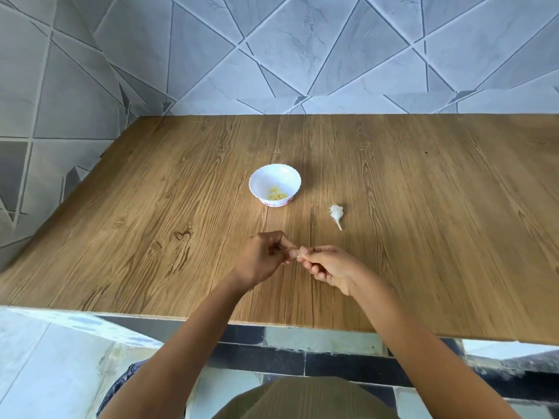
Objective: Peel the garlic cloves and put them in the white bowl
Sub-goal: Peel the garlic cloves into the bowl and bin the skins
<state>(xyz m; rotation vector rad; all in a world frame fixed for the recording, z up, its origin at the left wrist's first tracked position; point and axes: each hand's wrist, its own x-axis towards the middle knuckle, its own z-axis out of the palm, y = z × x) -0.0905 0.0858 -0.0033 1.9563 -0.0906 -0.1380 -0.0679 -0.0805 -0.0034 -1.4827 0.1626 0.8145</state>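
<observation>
Both hands are over the wooden table (423, 207), on the near side of the white bowl (282, 173), so between the bowl and the person. The left hand (261, 260) and right hand (331, 269) meet tip to tip, and the garlic clove (299, 253) sits right there between them. It's mostly hidden, with just a pale bit poking out. The left hand's fingers (287, 246) are curled in, thumb and forefinger pinching one end of the clove. The right hand's fingers (310, 252) pinch the other end, with the rest of them tucked under the palm. I honestly can't tell how much skin is on the clove, it's too small. I also can't tell if the hands rest on the table or hang just above it. The bowl stands upright, has a scalloped rim and a pinkish pattern round its foot, and there's a small heap of yellowish peeled cloves (276, 193) at the bottom. Right of the bowl and a bit nearer the person lies a garlic scrap (336, 213), white and papery, with a thin stalk pointing toward the near edge. It touches neither the bowl nor the hands. Behind the bowl, past the table's far edge, is a grey tiled wall (272, 55) with a triangle pattern. Bare forearms reach in from the near edge.
</observation>
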